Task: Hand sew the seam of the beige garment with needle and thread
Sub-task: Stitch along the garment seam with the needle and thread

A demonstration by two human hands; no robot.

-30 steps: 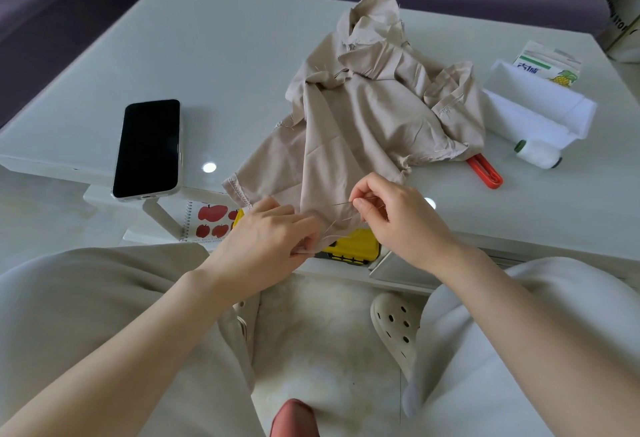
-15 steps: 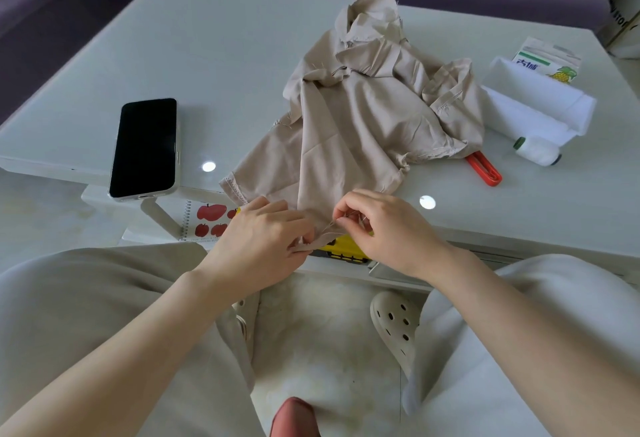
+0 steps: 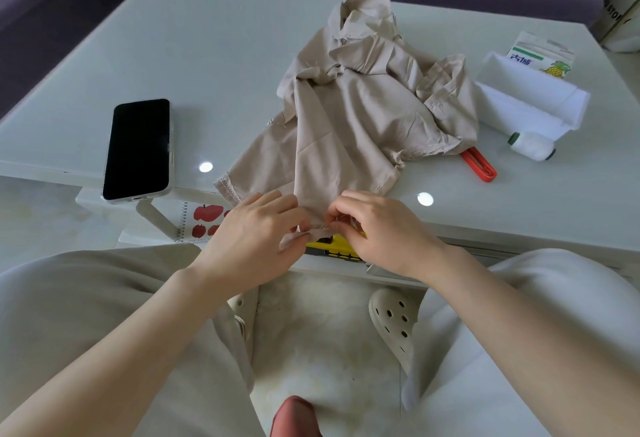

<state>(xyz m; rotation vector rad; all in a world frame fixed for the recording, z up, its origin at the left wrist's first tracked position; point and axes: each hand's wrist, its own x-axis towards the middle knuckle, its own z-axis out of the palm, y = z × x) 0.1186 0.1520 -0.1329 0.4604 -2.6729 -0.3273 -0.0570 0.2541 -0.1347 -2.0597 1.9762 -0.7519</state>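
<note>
Left hand [image 3: 256, 239] grips the garment [image 3: 346, 117] hem at the table's [image 3: 207, 55] near edge. Right hand [image 3: 381, 232] pinches a needle [image 3: 340, 219] against the hem. Garment heaped mid-table. Phone [image 3: 138, 149] at near-left corner, thread spool [image 3: 531, 146] toward right edge.

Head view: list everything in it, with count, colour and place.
table: one, white, centre.
beige garment: one, beige, crumpled mid-table.
phone: one, black, table's left edge.
thread spool: one, white, right of garment.
handle: one, red, poking from under garment.
box: one, white, far right.
carton: one, white-green, behind box.
case: one, yellow, under table's near edge.
needle: one, thin, at garment's near edge.
left hand: one, pinches garment's near edge.
right hand: one, pinches needle.
</note>
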